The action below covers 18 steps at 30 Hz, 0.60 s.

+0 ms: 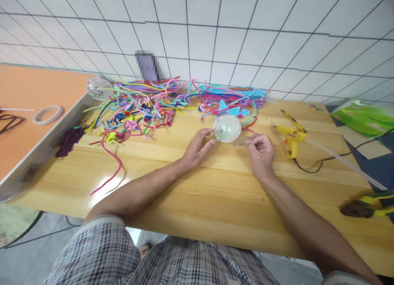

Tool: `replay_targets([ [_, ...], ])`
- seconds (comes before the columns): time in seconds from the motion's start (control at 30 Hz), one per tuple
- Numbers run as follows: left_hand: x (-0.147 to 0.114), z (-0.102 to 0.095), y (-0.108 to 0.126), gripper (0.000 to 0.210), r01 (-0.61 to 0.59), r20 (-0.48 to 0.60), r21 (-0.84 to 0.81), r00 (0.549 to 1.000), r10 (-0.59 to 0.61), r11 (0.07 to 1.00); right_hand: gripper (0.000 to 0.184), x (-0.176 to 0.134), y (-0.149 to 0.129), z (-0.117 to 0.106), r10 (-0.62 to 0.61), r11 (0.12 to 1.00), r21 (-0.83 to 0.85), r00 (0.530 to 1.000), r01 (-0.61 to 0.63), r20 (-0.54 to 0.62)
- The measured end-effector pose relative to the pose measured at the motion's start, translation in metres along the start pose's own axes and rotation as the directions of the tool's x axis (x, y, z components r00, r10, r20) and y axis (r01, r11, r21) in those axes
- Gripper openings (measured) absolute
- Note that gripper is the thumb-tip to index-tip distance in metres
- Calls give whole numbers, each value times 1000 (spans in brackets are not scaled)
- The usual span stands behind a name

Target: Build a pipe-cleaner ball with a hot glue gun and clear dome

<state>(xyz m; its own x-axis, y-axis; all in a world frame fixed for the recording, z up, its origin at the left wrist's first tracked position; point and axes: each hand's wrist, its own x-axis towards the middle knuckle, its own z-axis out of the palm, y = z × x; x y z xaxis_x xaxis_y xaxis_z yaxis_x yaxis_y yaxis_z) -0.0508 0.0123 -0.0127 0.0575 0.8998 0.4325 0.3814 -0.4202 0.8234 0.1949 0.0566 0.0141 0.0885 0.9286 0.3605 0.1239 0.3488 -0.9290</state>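
While my right hand (262, 154) pinches a thin grey metal tool (238, 144), my left hand (197, 148) has thumb and fingers parted beside a clear, round, shiny ball (227, 128); whether they touch it, I cannot tell. The ball sits toward the far edge of the pale wooden bench (184, 203), where tangled multicoloured fuzzy stems (147, 106) crowd behind it. A yellow glue gun (292, 148) lies toward the right edge, blurred yellow-handled pliers (358, 209) near the near right corner.
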Motion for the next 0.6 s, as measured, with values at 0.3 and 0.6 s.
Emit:
replay_targets([
  [0.3,-1,-1,3,47,-7,-31,33,999,8,999,33,-13,-14,-1,-51,997,66,984,41,172],
  [0.6,2,-4,7,47,13,-51,19,999,-12,1000,13,9,-19,-5,133,982,110,979,-150,152],
])
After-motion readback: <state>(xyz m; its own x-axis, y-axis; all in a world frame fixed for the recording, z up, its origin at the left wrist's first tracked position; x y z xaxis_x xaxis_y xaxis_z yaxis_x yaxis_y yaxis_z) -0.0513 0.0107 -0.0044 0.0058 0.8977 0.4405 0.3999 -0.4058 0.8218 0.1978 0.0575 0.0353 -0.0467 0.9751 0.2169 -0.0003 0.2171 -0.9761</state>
